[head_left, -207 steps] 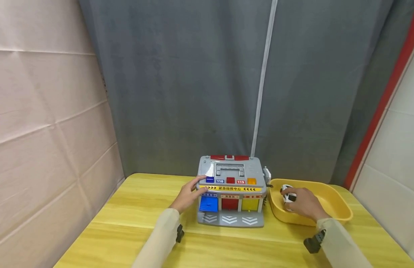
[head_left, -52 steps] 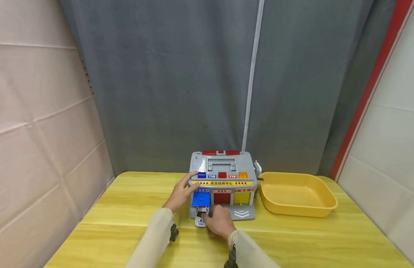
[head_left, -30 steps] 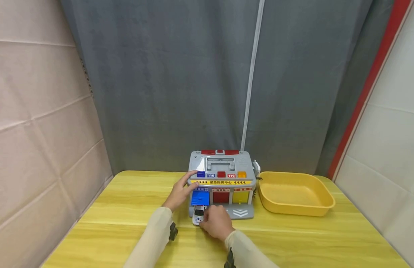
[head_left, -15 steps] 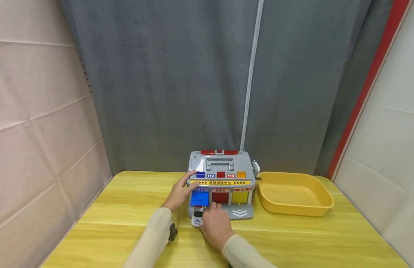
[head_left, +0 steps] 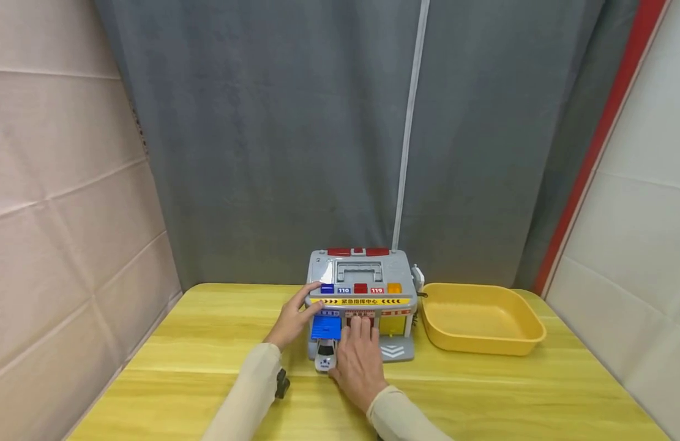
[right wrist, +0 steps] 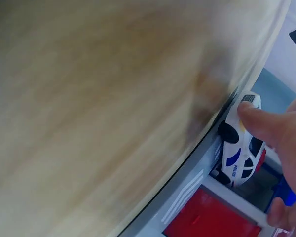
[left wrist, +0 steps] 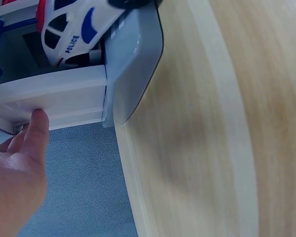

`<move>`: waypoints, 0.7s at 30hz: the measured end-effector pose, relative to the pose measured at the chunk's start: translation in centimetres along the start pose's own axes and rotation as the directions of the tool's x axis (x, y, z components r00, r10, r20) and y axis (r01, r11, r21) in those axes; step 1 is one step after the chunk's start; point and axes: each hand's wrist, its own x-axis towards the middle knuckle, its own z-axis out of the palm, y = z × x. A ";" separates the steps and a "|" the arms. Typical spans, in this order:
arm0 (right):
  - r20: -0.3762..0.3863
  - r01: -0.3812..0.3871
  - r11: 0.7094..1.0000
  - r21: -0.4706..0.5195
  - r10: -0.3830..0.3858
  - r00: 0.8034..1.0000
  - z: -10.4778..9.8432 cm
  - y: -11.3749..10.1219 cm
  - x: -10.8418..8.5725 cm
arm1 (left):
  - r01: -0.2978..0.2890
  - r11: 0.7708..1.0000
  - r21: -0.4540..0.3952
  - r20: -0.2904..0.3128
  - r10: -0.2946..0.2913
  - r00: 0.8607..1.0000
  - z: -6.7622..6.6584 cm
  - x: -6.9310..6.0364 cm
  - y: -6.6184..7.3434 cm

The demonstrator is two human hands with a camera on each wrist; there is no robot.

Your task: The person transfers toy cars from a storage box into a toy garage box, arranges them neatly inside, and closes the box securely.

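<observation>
A grey toy emergency station (head_left: 360, 301) stands on the table with its blue door (head_left: 325, 327) raised at the left bay. The white toy police car (head_left: 325, 355) sits on the ramp with its rear end inside that bay. My right hand (head_left: 360, 364) has its fingers stretched out before the red middle door (right wrist: 207, 217); its thumb touches the car's front end in the right wrist view. My left hand (head_left: 290, 318) rests on the station's left corner. A fingertip presses the grey side wall (left wrist: 74, 98) in the left wrist view.
To the right of the station is a yellow plastic bin (head_left: 483, 346) with nothing in it. A white part (head_left: 418, 277) sticks out from the station's right side. A grey curtain (head_left: 284, 153) hangs behind the wooden table (head_left: 207, 343).
My right hand has brought the police car from the yellow bin to the left bay. Its fingers have since let go and straightened, thumb at the car's front. The left hand stays put.
</observation>
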 end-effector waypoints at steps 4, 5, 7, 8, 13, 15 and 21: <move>-0.067 -0.046 0.997 0.061 0.050 0.996 0.0 0.1 -0.1 | 0.006 1.000 -0.004 0.000 -0.006 1.000 0.0 -0.1 0.0; -0.082 -0.047 0.997 0.067 0.052 0.995 0.0 0.2 -0.1 | 0.009 1.000 -0.005 0.000 -0.009 1.000 0.0 -0.1 0.0; -0.112 -0.037 0.996 0.077 0.046 0.993 0.1 0.4 -0.1 | 0.007 1.000 -0.005 -0.002 -0.007 1.000 0.0 -0.1 0.0; -0.128 -0.031 0.996 0.081 0.041 0.991 0.1 0.5 -0.1 | 0.006 1.000 -0.002 -0.002 -0.006 1.000 0.0 0.0 0.0; -0.175 -0.010 0.993 0.121 0.031 0.984 0.8 1.3 0.1 | 0.019 1.000 0.003 0.012 -0.019 1.000 0.0 -0.1 -0.1; -0.178 -0.005 0.990 0.139 0.030 0.984 1.1 1.5 0.2 | 0.035 0.999 0.008 0.023 -0.035 0.999 -0.1 -0.1 -0.1; -0.183 -0.004 0.989 0.149 0.031 0.983 1.8 1.9 0.8 | 0.047 0.999 -0.022 0.086 -0.045 0.995 -1.0 -0.1 0.2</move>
